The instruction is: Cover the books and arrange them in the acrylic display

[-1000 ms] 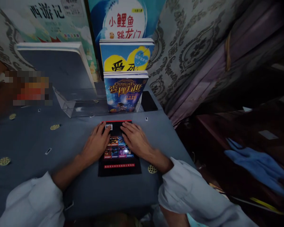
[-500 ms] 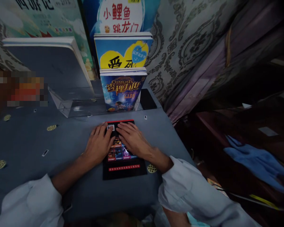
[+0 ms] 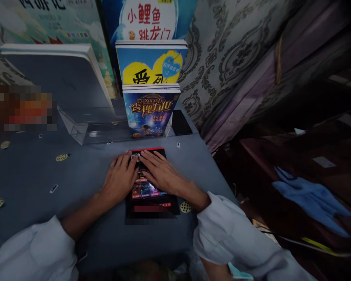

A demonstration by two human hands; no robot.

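Note:
A black printed booklet or book (image 3: 145, 190) lies flat on the table, with a red edge along its far side and rows of small coloured pictures. Its near part is plain black with a red strip, partly blurred out. My left hand (image 3: 120, 173) rests flat on its left side, fingers stretched out and pointing away from me. Over the upper middle lies my right hand (image 3: 160, 171), palm down with fingers spread, covering part of the pictures and of a small white label. Neither hand grasps anything.
Behind the booklet, a clear stand (image 3: 102, 134) holds upright books, among them a blue paperback (image 3: 150, 113). A dark phone-like slab (image 3: 181, 122) lies to its right. The grey tablecloth (image 3: 84, 168) ends at the right, beside a blue cloth (image 3: 312, 203) lower down.
My right hand has slid slightly left over the booklet, its fingers now nearer my left hand and over more of the white label. The view has shifted a little.

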